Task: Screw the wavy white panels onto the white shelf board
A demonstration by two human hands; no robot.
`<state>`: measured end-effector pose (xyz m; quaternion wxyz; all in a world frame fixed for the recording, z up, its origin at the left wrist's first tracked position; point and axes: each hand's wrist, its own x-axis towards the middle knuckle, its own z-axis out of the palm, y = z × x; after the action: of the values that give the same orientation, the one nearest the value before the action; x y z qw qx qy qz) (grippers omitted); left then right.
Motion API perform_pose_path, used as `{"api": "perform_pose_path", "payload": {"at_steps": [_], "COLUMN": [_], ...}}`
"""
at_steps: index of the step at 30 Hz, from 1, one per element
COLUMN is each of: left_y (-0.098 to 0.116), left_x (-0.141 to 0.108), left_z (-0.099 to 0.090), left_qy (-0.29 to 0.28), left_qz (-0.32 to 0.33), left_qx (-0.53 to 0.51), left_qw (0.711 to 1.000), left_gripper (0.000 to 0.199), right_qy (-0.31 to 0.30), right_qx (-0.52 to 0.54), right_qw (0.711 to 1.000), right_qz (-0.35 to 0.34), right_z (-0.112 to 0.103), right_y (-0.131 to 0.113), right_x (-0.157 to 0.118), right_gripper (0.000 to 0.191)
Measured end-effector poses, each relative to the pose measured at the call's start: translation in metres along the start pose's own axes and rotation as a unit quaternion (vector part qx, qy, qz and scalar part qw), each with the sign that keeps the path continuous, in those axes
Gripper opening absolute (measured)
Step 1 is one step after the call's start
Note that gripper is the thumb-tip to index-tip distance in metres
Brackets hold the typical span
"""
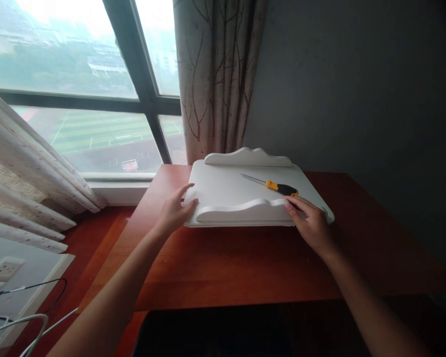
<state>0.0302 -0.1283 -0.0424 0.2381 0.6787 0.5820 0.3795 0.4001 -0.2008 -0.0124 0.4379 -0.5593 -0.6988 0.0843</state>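
A white panel (223, 184) lies flat on the reddish wooden table. Along its far side stands a white wavy-edged rail (247, 157), and a second white wavy-edged rail (245, 212) runs along the near side. My left hand (175, 210) is at the panel's left edge, thumb and forefinger apart. With thumb and forefinger, my right hand (310, 220) pinches the right end of the near rail; its other fingers are partly hidden. On the panel rests a screwdriver (277, 187) with a yellow and black handle, its shaft pointing left, just beyond my right fingertips.
The wooden table (223, 267) extends to both sides of the panel. Behind it are a grey wall (349, 89) and a patterned curtain (219, 74). A window (107, 134) is at the left. White cables (33, 322) and a wall socket (5, 270) are at lower left.
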Motion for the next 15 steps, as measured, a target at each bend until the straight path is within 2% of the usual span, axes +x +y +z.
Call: {"api": "perform_pose_path", "payload": {"at_steps": [5,10,15], "left_y": [0.016,0.035,0.061], "left_x": [0.005,0.013,0.018], "left_z": [0.031,0.073,0.112], "left_qy": [0.008,0.017,0.022], "left_qz": [0.013,0.036,0.042], "left_qx": [0.013,0.019,0.021], "left_qw": [1.000,0.999,0.999], "left_gripper": [0.052,0.050,0.048], "right_qy": [0.047,0.065,0.084], "right_qx": [0.005,0.009,-0.002], "right_qw": [0.999,0.996,0.994], "right_qz": [0.024,0.064,0.069], "right_z": [-0.012,-0.039,-0.064], "right_y": [0.029,0.065,0.098], "right_x": [-0.001,0.001,0.002], "right_gripper": [0.030,0.032,0.034]}}
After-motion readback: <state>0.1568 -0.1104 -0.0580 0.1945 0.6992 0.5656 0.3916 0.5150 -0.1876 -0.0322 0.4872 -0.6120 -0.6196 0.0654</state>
